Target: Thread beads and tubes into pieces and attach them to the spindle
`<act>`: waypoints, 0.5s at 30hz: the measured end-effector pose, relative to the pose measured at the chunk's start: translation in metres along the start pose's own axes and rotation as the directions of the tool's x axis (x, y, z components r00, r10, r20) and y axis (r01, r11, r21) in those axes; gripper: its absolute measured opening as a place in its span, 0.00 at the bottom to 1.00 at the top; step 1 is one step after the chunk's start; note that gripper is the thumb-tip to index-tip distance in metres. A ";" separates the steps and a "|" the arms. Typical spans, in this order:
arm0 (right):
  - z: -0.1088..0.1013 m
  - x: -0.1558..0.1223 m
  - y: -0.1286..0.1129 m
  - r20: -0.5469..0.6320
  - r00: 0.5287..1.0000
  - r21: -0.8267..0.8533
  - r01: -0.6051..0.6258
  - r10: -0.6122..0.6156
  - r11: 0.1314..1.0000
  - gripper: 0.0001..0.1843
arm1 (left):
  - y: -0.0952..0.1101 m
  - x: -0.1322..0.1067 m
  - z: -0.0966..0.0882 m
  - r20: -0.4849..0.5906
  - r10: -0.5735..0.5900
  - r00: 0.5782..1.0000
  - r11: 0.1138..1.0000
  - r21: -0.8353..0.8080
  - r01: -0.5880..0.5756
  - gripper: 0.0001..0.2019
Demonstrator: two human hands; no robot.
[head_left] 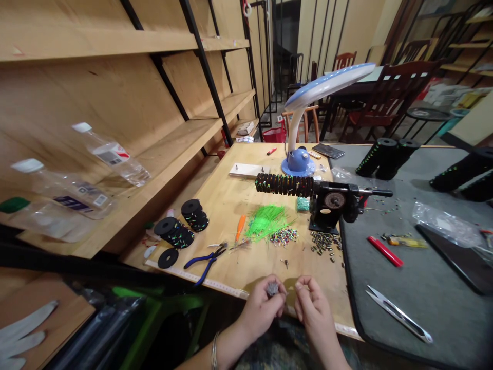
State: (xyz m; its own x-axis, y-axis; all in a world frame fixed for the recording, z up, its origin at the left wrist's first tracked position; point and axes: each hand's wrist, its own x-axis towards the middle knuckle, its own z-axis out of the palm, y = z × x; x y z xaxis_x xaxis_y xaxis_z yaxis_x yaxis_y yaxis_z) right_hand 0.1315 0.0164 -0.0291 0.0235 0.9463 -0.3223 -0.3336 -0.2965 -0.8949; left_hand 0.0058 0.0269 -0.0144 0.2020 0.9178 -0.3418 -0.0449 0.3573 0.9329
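Note:
My left hand (pixel 265 298) is closed around a small grey, bumpy clump (pixel 272 289) at the table's front edge; its exact kind is unclear. Just to the right, my right hand (pixel 311 299) is pinched shut, and anything between its fingertips is too small to make out. Beyond the hands lies a tiny metal piece (pixel 285 263). Farther in are a pile of multicoloured beads (pixel 284 236), bright green strands (pixel 267 222) and dark metallic cylinders (pixel 325 241). Blue-handled pliers (pixel 206 261) rest to the left, near an orange-handled tool (pixel 241 226).
A black device (pixel 329 205) carries a row of wound black discs (pixel 283 184). Behind it stands a blue desk lamp (pixel 298 162). Black spools (pixel 173 232) sit at the left. Thread snips (pixel 398 313) and a red tube (pixel 385 251) lie on the grey mat (pixel 370 277).

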 end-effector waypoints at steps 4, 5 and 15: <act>0.000 -0.001 0.002 0.051 0.999 -0.019 0.017 -0.016 1.000 0.25 | 0.004 0.001 0.001 -0.084 0.108 0.991 0.989 0.112 -0.098 0.02; 0.000 -0.001 0.002 0.063 0.998 -0.024 0.023 -0.022 0.999 0.25 | 0.005 0.001 0.001 -0.097 0.118 0.988 0.985 0.135 -0.105 0.03; -0.011 0.002 -0.009 0.342 0.934 -0.526 0.284 -0.106 0.802 0.14 | 0.014 -0.007 -0.019 -0.070 0.138 0.988 0.922 0.373 -0.103 0.04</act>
State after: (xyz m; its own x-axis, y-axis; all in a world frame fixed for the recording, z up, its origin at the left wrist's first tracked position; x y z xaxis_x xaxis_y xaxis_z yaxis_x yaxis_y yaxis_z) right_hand 0.1450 0.0191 -0.0252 -0.2650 0.9590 -0.1003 0.2352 -0.0366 -0.9713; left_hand -0.0147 0.0286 -0.0010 0.1251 0.9682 -0.2166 0.3030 0.1706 0.9376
